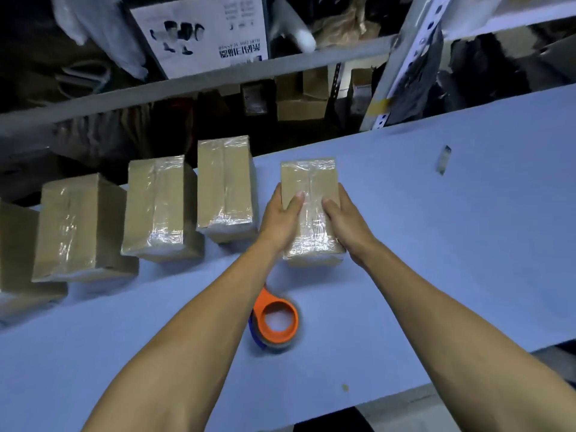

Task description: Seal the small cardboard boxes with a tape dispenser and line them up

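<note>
1. Head view, progress: four taped boxes stand in a row along the far left edge of the table (436,244): box one (18,251) at the frame's left edge, box two (78,229), box three (156,210) and box four (226,188). Each shows shiny clear tape over its top seam, so these look sealed and lined up.
2. A fifth box (310,182) stands right of box four, apart from it by a gap wider than the others. Tape already runs over its top and down the near end, so sealing looks done; what is left, I judge, is sliding it into line with the row.
3. Hands: the left hand (280,219) grips the fifth box's left side, thumb lying on top. The right hand (346,219) grips the right side, thumb also on top. Both have fingers curled round the box.
4. The dispenser (276,322), orange with a blue part, lies on the table near the person, between the forearms, held by neither hand.
5. Look of the fifth box: plain brown cardboard, tape wrinkled and glossy, flaps closed flat.
6. No unsealed box shows on the table.
</note>
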`<state>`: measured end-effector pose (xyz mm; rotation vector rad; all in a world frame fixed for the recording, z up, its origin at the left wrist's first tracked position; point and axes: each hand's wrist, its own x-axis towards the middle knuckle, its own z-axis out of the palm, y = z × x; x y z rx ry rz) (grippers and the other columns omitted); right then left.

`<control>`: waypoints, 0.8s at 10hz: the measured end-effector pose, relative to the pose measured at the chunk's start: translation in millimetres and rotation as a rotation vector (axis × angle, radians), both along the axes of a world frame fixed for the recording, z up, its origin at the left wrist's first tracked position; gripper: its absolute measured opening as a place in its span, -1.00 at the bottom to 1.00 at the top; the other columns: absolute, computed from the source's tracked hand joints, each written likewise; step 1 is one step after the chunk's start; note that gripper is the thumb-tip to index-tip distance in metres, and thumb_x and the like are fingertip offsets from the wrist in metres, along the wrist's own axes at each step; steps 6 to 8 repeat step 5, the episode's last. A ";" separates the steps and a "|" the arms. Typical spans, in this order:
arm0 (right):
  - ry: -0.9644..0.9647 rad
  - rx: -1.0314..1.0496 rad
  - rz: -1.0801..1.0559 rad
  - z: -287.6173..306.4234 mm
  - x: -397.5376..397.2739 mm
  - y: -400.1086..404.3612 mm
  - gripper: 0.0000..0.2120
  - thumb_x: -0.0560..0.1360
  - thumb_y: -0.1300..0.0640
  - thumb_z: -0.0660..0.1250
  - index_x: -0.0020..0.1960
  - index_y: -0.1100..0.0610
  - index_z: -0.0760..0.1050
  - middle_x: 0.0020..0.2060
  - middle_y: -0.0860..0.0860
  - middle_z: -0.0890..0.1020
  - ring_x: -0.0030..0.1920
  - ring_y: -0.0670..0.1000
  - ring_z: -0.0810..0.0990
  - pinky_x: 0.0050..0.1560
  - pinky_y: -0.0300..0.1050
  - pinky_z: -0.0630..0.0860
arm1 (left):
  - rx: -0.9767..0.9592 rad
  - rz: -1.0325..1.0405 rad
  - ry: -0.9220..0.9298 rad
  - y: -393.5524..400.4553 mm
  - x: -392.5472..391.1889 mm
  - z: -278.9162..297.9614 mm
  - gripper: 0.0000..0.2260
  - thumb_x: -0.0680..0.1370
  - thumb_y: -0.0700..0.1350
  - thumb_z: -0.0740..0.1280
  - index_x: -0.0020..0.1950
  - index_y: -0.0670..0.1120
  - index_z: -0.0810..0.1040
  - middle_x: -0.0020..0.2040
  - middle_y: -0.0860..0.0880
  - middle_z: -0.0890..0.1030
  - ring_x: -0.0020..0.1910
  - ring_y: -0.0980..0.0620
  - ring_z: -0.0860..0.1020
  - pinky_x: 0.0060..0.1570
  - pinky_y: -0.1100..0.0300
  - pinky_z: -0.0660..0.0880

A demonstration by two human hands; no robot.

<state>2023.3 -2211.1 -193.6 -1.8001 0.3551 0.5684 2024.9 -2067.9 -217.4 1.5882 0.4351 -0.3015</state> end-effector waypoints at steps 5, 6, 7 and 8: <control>-0.115 -0.223 0.042 -15.9 59.7 11.6 -0.32 0.61 -0.19 0.15 0.62 0.01 0.02 0.54 0.01 0.27 0.51 0.07 0.28 0.49 0.01 0.23 | 0.285 0.063 -0.107 7.9 58.9 1.4 -0.49 0.54 0.05 0.36 0.46 -0.01 0.39 0.19 0.16 0.59 0.16 0.13 0.57 0.19 0.25 0.48; -0.115 -0.223 0.042 -15.9 59.7 11.6 -0.32 0.61 -0.19 0.15 0.62 0.01 0.02 0.54 0.01 0.27 0.51 0.07 0.28 0.49 0.01 0.23 | 0.285 0.063 -0.107 7.9 58.9 1.4 -0.49 0.54 0.05 0.36 0.46 -0.01 0.39 0.19 0.16 0.59 0.16 0.13 0.57 0.19 0.25 0.48; -0.115 -0.223 0.042 -15.9 59.7 11.6 -0.32 0.61 -0.19 0.15 0.62 0.01 0.02 0.54 0.01 0.27 0.51 0.07 0.28 0.49 0.01 0.23 | 0.285 0.063 -0.107 7.9 58.9 1.4 -0.49 0.54 0.05 0.36 0.46 -0.01 0.39 0.19 0.16 0.59 0.16 0.13 0.57 0.19 0.25 0.48; -0.115 -0.223 0.042 -15.9 59.7 11.6 -0.32 0.61 -0.19 0.15 0.62 0.01 0.02 0.54 0.01 0.27 0.51 0.07 0.28 0.49 0.01 0.23 | 0.285 0.063 -0.107 7.9 58.9 1.4 -0.49 0.54 0.05 0.36 0.46 -0.01 0.39 0.19 0.16 0.59 0.16 0.13 0.57 0.19 0.25 0.48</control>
